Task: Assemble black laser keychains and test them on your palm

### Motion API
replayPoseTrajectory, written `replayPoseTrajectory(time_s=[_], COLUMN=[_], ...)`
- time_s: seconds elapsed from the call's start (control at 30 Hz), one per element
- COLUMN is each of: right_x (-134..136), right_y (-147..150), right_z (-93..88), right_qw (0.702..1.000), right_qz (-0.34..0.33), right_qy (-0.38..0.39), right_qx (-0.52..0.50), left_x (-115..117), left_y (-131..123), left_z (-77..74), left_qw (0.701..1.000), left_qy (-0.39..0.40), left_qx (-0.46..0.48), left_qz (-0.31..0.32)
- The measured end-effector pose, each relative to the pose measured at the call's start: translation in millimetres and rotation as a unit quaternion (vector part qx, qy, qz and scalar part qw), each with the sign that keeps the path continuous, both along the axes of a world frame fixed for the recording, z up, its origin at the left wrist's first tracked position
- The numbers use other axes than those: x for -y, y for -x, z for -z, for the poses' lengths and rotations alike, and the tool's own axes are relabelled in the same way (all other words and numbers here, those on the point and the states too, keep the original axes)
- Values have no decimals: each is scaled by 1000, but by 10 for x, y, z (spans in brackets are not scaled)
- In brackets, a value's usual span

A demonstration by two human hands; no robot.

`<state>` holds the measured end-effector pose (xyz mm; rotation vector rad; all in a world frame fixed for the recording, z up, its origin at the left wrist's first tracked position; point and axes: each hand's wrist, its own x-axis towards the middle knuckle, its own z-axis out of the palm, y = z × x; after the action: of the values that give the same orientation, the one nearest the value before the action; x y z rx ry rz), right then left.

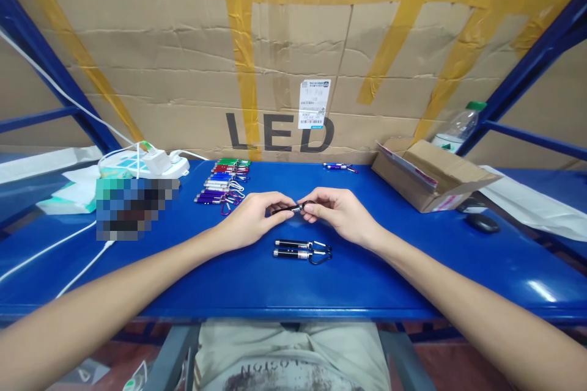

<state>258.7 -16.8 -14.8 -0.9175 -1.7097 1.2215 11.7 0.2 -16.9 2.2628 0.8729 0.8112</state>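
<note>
My left hand (254, 215) and my right hand (337, 211) meet over the middle of the blue table (183, 275). Both pinch one small black keychain flashlight (288, 209) between them, the left on its body, the right on its silver end and clip. Just in front of my hands lie two more black flashlights (300, 249) with carabiners, side by side. A row of several coloured flashlights (224, 182) in green, red, blue, silver and purple lies to the far left of my left hand.
An open cardboard box (426, 180) stands at the right, a black mouse (482, 222) and white bag beside it. One loose flashlight (339, 167) lies near the cardboard wall. A white power strip (156, 164) with cables sits at the left.
</note>
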Motion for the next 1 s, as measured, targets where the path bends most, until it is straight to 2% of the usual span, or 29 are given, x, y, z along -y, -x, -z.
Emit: replayPoseTrajectory(time_s=[0.23, 0.63, 0.83, 1.0], right_x=[26, 39, 60, 73], right_y=[25, 11, 37, 51], right_z=[-31, -36, -15, -8], right_qw=[999, 999, 999, 999], right_qz=[13, 21, 16, 7], right_qy=[4, -38, -49, -51], right_qx=[-29, 2, 3, -7], left_x=[2, 6, -8, -7], left_y=[7, 7, -2, -13], left_z=[-16, -22, 17, -15], left_qw=[999, 1000, 997, 986], left_qy=[-31, -30, 67, 146], left_qx=[-6, -5, 47, 72], left_qz=[-4, -4, -3, 31])
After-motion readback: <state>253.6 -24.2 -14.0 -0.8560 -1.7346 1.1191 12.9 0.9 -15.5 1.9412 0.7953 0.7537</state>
